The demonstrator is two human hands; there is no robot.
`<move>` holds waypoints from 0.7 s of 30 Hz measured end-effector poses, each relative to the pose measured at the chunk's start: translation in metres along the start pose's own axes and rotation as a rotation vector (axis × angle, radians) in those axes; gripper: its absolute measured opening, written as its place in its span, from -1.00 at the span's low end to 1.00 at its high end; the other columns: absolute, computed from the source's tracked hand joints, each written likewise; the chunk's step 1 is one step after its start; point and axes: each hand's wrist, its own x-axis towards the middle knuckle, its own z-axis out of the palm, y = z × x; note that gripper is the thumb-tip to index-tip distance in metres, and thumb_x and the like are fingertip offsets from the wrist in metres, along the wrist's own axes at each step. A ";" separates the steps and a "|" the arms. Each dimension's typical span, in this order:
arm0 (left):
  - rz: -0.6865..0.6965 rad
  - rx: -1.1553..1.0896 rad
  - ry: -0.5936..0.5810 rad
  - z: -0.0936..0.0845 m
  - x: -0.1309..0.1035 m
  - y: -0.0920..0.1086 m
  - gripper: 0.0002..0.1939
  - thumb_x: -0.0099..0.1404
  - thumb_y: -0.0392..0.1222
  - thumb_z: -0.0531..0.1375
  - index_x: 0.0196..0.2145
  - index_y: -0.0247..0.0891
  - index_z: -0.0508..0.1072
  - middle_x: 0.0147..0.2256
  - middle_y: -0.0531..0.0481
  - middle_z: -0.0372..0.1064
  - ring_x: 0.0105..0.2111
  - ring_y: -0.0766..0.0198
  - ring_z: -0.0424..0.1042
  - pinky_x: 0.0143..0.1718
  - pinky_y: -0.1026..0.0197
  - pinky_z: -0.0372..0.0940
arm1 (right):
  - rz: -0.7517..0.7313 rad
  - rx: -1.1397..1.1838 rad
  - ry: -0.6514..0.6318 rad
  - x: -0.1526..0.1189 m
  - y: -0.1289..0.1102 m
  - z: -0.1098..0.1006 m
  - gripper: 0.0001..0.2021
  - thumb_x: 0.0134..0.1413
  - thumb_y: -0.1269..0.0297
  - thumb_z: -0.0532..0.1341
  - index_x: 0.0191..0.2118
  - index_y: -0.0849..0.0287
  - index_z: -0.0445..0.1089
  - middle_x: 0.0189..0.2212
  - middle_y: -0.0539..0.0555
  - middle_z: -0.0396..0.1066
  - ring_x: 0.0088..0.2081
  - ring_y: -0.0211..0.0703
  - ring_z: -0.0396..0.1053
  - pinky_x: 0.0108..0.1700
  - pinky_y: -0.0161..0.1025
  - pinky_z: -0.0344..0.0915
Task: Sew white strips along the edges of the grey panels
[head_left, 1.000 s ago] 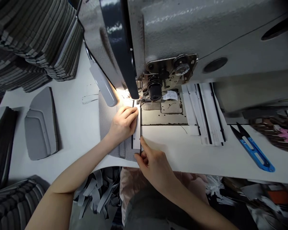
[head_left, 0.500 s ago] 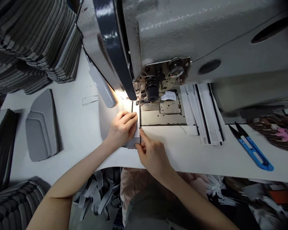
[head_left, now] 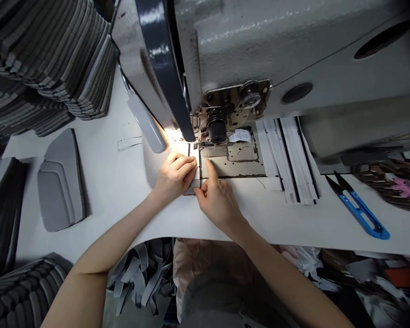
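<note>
A grey mesh fabric panel [head_left: 152,165] lies under the needle area of a sewing machine [head_left: 217,130], with a white strip [head_left: 197,174] along its right edge. Over strip and panel my left hand [head_left: 176,175] is closed, its fingers together and pressing down. My right hand [head_left: 218,200] is at the panel's near right corner. Its thumb touches the corner beside curled fingers, while the index finger stretches forward over the metal plate [head_left: 232,168]. The panel's middle is hidden under my left hand.
A lamp [head_left: 146,120] lights the stitching spot. White strips with black edges [head_left: 289,159] lie right of the plate, then blue thread snips [head_left: 360,207]. A shaped grey pad [head_left: 61,182] and tall stacks of grey pieces [head_left: 54,54] are at left. Grey strips [head_left: 141,273] hang below the table edge.
The panel and strip have slid forward under the machine, so less of them shows near me. My right hand has moved forward with them, its index finger now reaching onto the metal plate.
</note>
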 end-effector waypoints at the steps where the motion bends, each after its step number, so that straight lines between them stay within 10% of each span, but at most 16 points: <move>1: 0.000 -0.007 -0.004 0.000 0.000 -0.001 -0.87 0.42 -0.29 0.13 -0.25 -0.23 0.50 -0.20 -0.07 0.56 -0.24 0.19 0.41 -0.17 0.07 0.38 | 0.005 -0.004 -0.007 0.003 -0.001 -0.001 -0.24 0.15 0.40 0.13 0.40 0.53 -0.16 -0.43 0.14 0.51 -0.41 0.00 0.43 -0.29 -0.10 0.32; 8: 0.014 -0.035 -0.025 0.000 -0.001 -0.004 -0.85 0.43 -0.30 0.11 -0.29 -0.23 0.47 -0.34 -0.04 0.50 -0.30 0.23 0.39 -0.27 0.16 0.31 | 0.027 -0.048 0.005 0.019 -0.005 -0.011 -0.30 0.14 0.48 0.12 0.36 0.52 -0.09 -0.43 0.14 0.51 -0.37 0.04 0.46 -0.27 -0.11 0.29; 17: 0.027 0.014 -0.062 0.001 0.002 -0.010 -0.77 0.46 -0.29 0.05 -0.27 -0.23 0.49 -0.34 -0.05 0.47 -0.31 0.23 0.37 -0.29 0.18 0.25 | -0.062 -0.237 0.074 0.025 -0.002 -0.022 -0.91 0.23 0.36 0.18 -0.16 0.16 0.39 -0.42 0.01 0.51 -0.42 -0.17 0.40 -0.44 -0.27 -0.03; 21: 0.058 0.020 -0.063 0.002 0.004 -0.012 -0.74 0.44 -0.37 0.00 -0.20 -0.28 0.49 -0.30 -0.10 0.48 -0.29 0.21 0.37 -0.28 0.18 0.27 | -0.137 -0.348 0.085 0.022 0.004 -0.025 -0.78 0.33 0.25 0.12 -0.31 0.11 0.48 -0.42 0.00 0.53 -0.44 -0.23 0.37 -0.47 -0.27 -0.15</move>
